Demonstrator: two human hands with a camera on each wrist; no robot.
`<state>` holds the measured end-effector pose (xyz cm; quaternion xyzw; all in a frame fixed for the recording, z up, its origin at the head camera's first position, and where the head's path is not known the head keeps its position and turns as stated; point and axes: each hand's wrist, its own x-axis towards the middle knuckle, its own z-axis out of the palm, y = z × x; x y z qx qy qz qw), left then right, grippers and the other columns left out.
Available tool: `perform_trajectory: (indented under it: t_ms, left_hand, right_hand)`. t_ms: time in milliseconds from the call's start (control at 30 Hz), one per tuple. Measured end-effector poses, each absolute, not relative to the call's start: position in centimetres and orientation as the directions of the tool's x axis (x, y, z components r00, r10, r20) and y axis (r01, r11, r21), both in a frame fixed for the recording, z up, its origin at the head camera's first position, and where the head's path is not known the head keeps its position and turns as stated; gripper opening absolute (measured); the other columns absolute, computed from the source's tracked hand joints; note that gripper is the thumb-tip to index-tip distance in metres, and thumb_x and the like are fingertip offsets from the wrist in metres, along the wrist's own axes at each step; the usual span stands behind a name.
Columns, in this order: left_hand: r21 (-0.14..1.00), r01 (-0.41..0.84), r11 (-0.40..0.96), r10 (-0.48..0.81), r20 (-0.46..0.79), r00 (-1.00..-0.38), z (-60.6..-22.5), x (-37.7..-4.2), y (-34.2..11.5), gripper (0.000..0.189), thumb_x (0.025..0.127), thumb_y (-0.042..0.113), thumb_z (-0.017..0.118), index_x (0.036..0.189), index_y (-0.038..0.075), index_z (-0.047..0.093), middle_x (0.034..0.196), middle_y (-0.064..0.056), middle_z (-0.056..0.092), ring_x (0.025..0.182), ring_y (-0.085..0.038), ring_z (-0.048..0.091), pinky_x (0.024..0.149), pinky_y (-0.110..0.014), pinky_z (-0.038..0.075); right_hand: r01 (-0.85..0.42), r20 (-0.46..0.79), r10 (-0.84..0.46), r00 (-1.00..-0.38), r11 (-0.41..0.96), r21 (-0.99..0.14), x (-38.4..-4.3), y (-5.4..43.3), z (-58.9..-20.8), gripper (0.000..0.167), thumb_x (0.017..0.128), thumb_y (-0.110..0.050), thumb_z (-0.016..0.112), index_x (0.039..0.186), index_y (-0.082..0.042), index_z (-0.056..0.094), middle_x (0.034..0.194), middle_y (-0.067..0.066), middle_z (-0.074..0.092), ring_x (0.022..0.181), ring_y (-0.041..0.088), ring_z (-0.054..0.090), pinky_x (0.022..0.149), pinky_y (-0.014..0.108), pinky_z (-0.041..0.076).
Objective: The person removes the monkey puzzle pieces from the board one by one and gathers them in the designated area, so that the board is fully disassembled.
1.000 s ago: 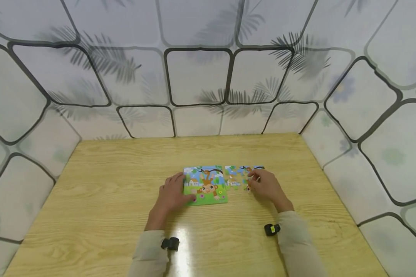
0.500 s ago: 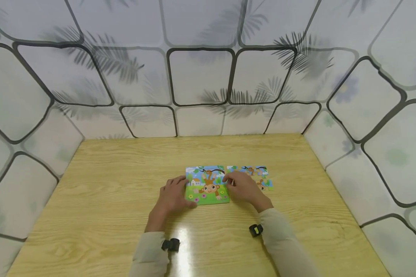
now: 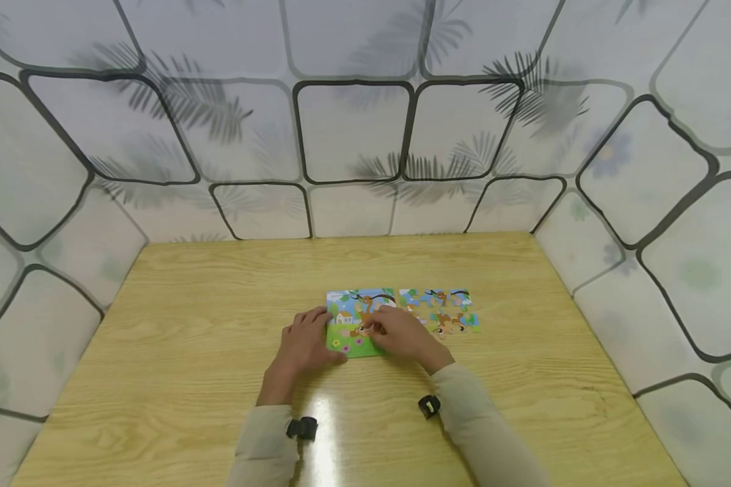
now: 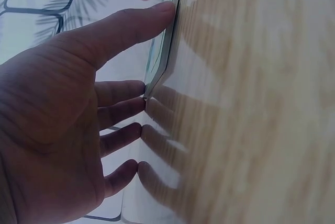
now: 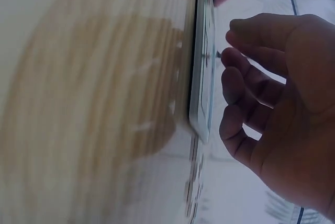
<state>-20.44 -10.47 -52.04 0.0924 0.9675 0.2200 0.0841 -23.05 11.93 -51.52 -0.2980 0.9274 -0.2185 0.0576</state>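
Observation:
A square puzzle board (image 3: 355, 341) printed with a hanging monkey, a house and flowers lies flat on the table. My left hand (image 3: 306, 343) rests at its left side, fingers extended, fingertips against the edge and thumb along the front edge. My right hand (image 3: 401, 333) is over the right half of the board, thumb and index finger drawn together and the other fingers curled. In the right wrist view its fingertips are just above the board; whether they pinch a puzzle piece is unclear. Right of the board lie several loose puzzle pieces (image 3: 459, 323), partly joined, some hidden by the right hand.
The light wooden table (image 3: 207, 325) runs back to patterned walls (image 3: 353, 135) on three sides. Black wrist cameras (image 3: 302, 428) hang under both sleeves. A bright reflection lies on the table's front part.
My right hand has moved left from the loose pieces onto the board, uncovering monkey-face pieces at the right. The left hand has stayed at the board's left edge.

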Motion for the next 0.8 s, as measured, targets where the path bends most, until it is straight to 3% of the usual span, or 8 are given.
perform_trajectory:
  t_ms: [200,433,800]
  left_hand:
    - [0.422,0.147,0.895,0.216,-0.122,-0.969,-52.0,-20.4,-10.4,0.089,0.069,0.053,0.081,0.141,0.012,0.048,0.151,-0.006,0.04,0.136,-0.034,0.037,0.1,-0.062,0.038]
    - [0.416,0.158,0.895,0.221,-0.108,-0.969,-51.8,-20.4,-10.5,0.089,0.069,0.053,0.081,0.14,0.011,0.049,0.151,-0.007,0.041,0.136,-0.035,0.038,0.099,-0.063,0.038]
    - [0.428,0.163,0.889,0.223,-0.095,-0.97,-51.9,-20.3,-10.5,0.089,0.069,0.052,0.081,0.141,0.01,0.048,0.151,-0.007,0.041,0.136,-0.035,0.037,0.098,-0.062,0.039]
  right_hand:
    - [-0.549,-0.018,-0.605,-0.796,0.734,-0.4,-22.8,9.7,-51.6,0.022,0.093,-0.029,0.062,0.108,-0.016,0.071,0.093,-0.005,0.063,0.083,0.009,0.056,0.073,0.026,0.049]
    - [-0.483,-0.07,-0.539,-0.839,0.799,-0.357,-22.3,8.0,-51.3,0.031,0.087,-0.039,0.071,0.106,-0.015,0.073,0.098,-0.004,0.066,0.088,0.011,0.06,0.077,0.028,0.052]
    - [-0.354,-0.144,-0.478,-0.866,0.792,-0.498,-22.7,7.6,-51.2,0.035,0.082,-0.031,0.078,0.106,-0.008,0.069,0.096,-0.001,0.067,0.086,0.012,0.06,0.077,0.029,0.052]
